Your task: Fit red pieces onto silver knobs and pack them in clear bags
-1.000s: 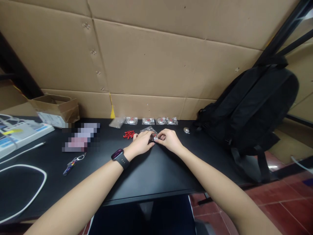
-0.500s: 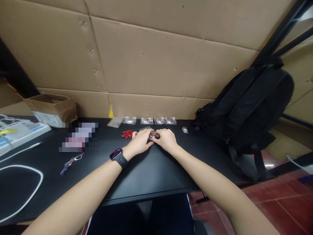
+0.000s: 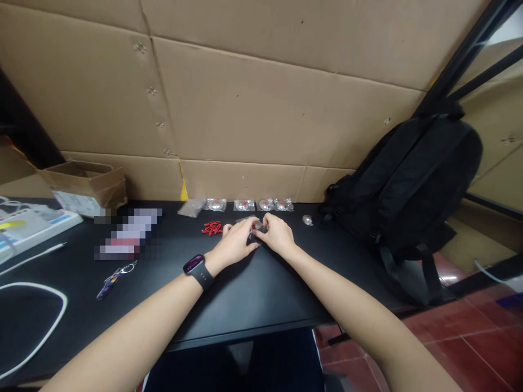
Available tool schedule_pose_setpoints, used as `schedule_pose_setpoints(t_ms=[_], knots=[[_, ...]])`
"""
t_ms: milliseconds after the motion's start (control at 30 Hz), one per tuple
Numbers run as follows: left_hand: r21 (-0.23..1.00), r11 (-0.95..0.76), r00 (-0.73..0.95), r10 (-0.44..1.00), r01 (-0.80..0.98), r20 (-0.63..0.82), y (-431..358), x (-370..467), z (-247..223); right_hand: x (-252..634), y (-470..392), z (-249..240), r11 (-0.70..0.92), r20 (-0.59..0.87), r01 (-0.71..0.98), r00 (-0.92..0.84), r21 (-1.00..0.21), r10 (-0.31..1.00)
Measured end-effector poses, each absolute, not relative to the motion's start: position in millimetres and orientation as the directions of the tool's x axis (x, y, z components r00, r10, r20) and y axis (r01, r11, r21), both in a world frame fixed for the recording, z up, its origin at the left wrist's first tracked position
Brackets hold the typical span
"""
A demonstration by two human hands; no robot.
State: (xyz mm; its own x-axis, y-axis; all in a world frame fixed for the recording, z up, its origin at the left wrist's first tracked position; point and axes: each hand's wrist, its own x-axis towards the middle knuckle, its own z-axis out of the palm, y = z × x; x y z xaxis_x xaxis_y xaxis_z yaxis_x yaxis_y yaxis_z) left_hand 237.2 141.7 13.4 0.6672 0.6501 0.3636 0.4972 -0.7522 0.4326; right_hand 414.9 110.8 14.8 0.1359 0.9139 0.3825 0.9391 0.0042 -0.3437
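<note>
Apparently, you're working a partly hidden packet (image 3: 258, 225), grasped between your left hand (image 3: 237, 239) and right hand (image 3: 279, 234), near the surface's (image 3: 261, 294) back edge; the next move likely calls for steady pinching.

Can't read any text here, tbh. The white label (image 3: 73, 200) on my cardboard box (image 3: 107, 186) is just too blurry.

Place: workshop-like workstation | black counter (image 3: 278, 291) | cardboard panels (image 3: 245, 120) as back wall | dark metal frame (image 3: 454, 66) | red tiled floor (image 3: 469, 354) | white cable (image 3: 64, 302) at left
</note>
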Motion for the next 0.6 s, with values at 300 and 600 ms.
schedule_pose_setpoints(t_ms=[300, 600], knots=[[0.485, -0.721, 0.657, 0.675, 0.495, 0.334, 148, 232, 14, 426, 110, 21, 0.14, 0.317, 0.886, 0.008, -0.443, 0.949], [0.497, -0.72, 0.676, 0.669, 0.485, 0.31, 143, 233, 17, 422, 113, 15, 0.109, 0.323, 0.893, 0.042, -0.436, 0.945]])
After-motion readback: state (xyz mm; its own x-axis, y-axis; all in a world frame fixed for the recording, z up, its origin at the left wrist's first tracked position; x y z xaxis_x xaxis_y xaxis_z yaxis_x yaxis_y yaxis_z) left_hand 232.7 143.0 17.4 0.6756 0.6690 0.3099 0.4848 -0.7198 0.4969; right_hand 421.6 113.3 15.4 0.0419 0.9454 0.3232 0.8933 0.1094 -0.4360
